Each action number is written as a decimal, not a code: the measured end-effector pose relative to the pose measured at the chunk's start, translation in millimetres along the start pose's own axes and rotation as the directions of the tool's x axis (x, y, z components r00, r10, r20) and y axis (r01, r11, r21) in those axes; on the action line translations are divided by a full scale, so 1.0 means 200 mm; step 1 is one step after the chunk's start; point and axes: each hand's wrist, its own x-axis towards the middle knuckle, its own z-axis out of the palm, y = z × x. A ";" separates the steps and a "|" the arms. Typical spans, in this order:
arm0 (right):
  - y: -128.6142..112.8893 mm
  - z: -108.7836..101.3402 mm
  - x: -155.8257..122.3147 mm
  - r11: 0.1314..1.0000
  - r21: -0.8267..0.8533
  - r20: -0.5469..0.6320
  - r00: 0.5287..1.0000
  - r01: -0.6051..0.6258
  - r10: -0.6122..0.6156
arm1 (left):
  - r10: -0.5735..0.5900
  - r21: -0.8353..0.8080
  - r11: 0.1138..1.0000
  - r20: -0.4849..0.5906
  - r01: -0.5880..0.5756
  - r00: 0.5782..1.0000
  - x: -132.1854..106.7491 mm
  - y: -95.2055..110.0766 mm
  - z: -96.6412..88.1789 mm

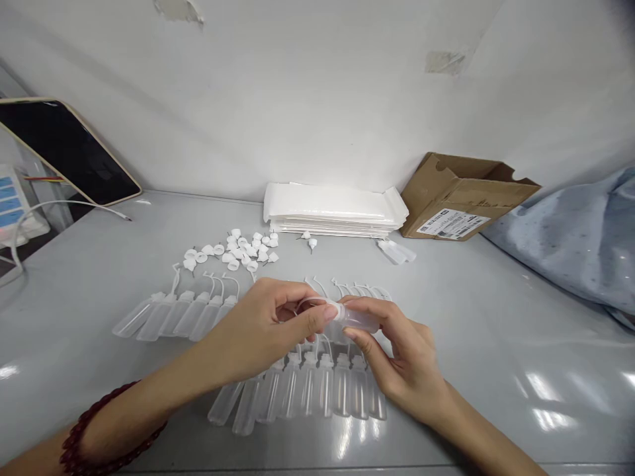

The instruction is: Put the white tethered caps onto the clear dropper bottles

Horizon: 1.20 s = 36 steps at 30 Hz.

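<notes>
A small translucent plastic bottle [361,320] lies sideways in my right hand [404,354], with thumb and fingers closed around its body. My left hand [278,317] pinches the white cap [339,311] at the bottle's neck; a thin strap loops above those fingers. What exactly lies under the left fingertips is partly hidden. Below both hands is a row of similar clear bottles [310,387], standing side by side with their necks pointing away from me. Another group of bottles [181,314] lies left of my left hand, and more are partly covered behind my hands.
Loose white needle caps [243,250] are heaped behind my left hand, with two [311,242] apart. At the wall are a stack of white padded envelopes [332,205] and an open cardboard box [461,198]. A phone [64,145] leans left; bluish fabric [570,244] lies right.
</notes>
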 end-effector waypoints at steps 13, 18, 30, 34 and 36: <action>-0.02 -0.03 0.02 0.900 0.285 0.176 0.941 -0.329 0.288 | 0.202 0.154 0.967 0.029 -0.204 0.979 0.01 -0.01 -0.02; 0.00 -0.03 0.00 0.958 0.176 0.131 0.970 -0.224 0.203 | 0.128 0.121 0.984 0.016 -0.129 0.992 0.00 0.00 -0.02; -0.01 -0.05 0.06 0.491 0.627 0.456 0.796 -0.604 0.397 | 0.247 0.114 0.960 0.071 -0.254 0.966 0.01 -0.02 -0.03; 0.03 -0.05 0.07 0.261 0.695 0.584 0.737 -0.670 0.340 | 0.320 0.091 0.940 0.089 -0.328 0.943 0.01 -0.02 -0.02; 0.04 -0.05 0.07 0.182 0.680 0.636 0.695 -0.710 0.335 | 0.329 0.102 0.936 0.079 -0.336 0.941 0.01 -0.02 -0.02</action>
